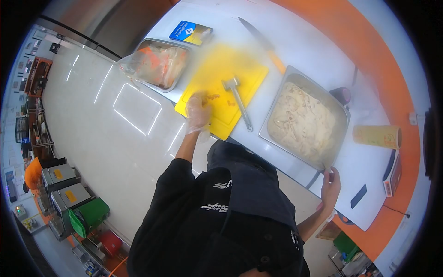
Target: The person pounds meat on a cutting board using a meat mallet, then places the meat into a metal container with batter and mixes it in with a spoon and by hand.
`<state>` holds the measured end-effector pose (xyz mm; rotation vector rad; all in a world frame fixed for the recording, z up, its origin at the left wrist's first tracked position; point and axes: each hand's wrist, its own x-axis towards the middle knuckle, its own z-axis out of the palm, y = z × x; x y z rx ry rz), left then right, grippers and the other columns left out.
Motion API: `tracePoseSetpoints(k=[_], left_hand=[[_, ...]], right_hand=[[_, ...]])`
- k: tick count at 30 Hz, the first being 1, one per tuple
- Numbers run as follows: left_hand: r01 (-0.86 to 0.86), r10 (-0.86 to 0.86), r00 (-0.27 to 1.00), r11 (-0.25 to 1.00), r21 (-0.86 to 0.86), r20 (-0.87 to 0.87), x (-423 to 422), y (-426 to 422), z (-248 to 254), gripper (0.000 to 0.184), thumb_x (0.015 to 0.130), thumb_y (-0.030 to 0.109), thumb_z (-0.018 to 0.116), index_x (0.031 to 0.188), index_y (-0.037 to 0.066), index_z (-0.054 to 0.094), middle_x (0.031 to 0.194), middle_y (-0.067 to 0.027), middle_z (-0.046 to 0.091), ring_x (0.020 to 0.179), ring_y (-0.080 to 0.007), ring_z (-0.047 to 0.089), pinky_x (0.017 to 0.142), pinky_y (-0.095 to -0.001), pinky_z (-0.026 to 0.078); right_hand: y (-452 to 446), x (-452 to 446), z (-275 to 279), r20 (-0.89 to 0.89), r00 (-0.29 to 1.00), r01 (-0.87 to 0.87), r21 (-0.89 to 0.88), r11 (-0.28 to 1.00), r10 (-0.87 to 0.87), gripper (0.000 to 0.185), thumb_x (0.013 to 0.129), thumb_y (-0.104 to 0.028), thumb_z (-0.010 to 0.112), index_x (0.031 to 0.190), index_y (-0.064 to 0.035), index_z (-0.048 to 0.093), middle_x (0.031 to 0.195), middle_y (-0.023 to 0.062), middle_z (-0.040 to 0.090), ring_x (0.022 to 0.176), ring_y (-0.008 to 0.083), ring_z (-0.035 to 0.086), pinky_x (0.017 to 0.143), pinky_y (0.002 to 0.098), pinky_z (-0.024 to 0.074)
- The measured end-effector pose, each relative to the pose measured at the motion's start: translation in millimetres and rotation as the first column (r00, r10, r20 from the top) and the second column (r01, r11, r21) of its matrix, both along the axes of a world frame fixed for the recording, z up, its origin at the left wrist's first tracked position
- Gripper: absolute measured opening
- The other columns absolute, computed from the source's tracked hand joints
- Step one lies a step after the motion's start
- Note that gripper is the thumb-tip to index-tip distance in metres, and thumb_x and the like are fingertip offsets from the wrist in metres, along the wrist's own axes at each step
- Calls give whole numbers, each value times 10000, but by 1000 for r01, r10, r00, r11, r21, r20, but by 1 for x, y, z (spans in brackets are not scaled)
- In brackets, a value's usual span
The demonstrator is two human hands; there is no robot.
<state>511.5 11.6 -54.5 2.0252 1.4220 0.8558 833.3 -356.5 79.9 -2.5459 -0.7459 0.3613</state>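
Note:
My left hand (pixel 198 113), in a clear plastic glove, rests at the near left part of the yellow cutting board (pixel 249 76), its fingers curled beside small meat scraps (pixel 213 97); what they hold is hidden. A metal meat mallet (pixel 239 102) lies across the board, its handle past the edge. My right hand (pixel 330 187) pinches the near right corner of a deep metal tray (pixel 273 134). Pale, batter-coated pieces (pixel 302 117) fill this tray. Beyond it lies a knife (pixel 258 34) with an orange handle.
A metal pan (pixel 175 85) with a plastic bag (pixel 157 62) stands left of the board, near a blue and yellow box (pixel 190 33). At right are a dark round object (pixel 340 95), a yellow cup (pixel 377 136) and a phone (pixel 358 196). A person (pixel 34 173) is far left.

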Motion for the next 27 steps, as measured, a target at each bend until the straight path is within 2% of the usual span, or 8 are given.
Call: tracePoseSetpoints(k=[3, 9, 12, 15, 18, 21, 24, 27], left_hand=[[-71, 84, 946, 996, 53, -314, -11, 0, 5, 231, 763, 36, 621, 988, -5, 657, 849, -191, 659, 819, -349, 641, 727, -409, 503], [-69, 73, 988, 997, -35, 134, -5, -5, -21, 194, 790, 8, 584, 950, 14, 692, 893, -196, 665, 847, -380, 630, 756, -442, 504], [-59, 58, 995, 998, 9, 82, 5, 8, -36, 201, 779, -10, 587, 934, 23, 710, 899, -181, 676, 827, -376, 636, 762, -421, 513], [39, -10, 976, 991, -129, 216, 12, 15, -36, 185, 762, 8, 614, 923, 32, 703, 885, -178, 666, 835, -371, 625, 760, -434, 503], [27, -13, 995, 989, 145, -98, 18, 10, -7, 127, 748, 37, 641, 868, 39, 683, 870, -179, 647, 851, -363, 609, 760, -447, 487], [31, -35, 990, 999, -32, -137, 25, 4, 15, 124, 744, 82, 615, 836, 19, 669, 921, -197, 678, 959, -340, 626, 817, -438, 498], [116, -87, 980, 981, 158, -178, 37, 10, -22, 84, 749, 78, 597, 792, 20, 640, 861, -197, 659, 897, -351, 629, 786, -443, 499], [175, -159, 963, 983, 58, -219, 47, 9, -27, 106, 757, 99, 592, 802, 26, 654, 841, -207, 647, 862, -365, 627, 776, -457, 499]], right_hand=[[1, 0, 1, -12, 1000, 5, 7, 1000, -5, 329, 938, -165, 581, 1197, 37, 569, 838, 162, 650, 776, 251, 623, 717, 351, 482], [-1, 7, -4, -10, 1000, -24, 18, 1000, 24, 334, 939, -168, 579, 1202, 38, 564, 828, 163, 648, 768, 252, 625, 712, 360, 486], [4, 7, -2, -14, 1000, -22, 15, 1000, 23, 343, 941, -183, 577, 1204, 38, 561, 820, 160, 646, 763, 248, 622, 714, 360, 486], [8, 7, 3, -27, 999, -23, 12, 1000, 23, 356, 943, -203, 577, 1205, 38, 559, 818, 157, 646, 762, 246, 620, 712, 362, 485], [7, 7, 4, -18, 1000, -19, 13, 1000, 19, 367, 944, -217, 579, 1208, 38, 558, 814, 153, 643, 758, 243, 616, 698, 361, 484], [1, 9, 3, -2, 1000, -6, 2, 1000, 6, 371, 943, -219, 579, 1209, 40, 557, 799, 148, 638, 751, 239, 609, 685, 358, 480], [3, 6, 5, -21, 1000, 15, -17, 1000, -15, 371, 942, -215, 580, 1210, 40, 557, 783, 145, 635, 739, 231, 598, 684, 352, 474], [-2, 10, -4, -4, 1000, -5, 10, 1000, 5, 365, 939, -208, 584, 1209, 36, 559, 777, 143, 634, 723, 227, 589, 677, 350, 470]])
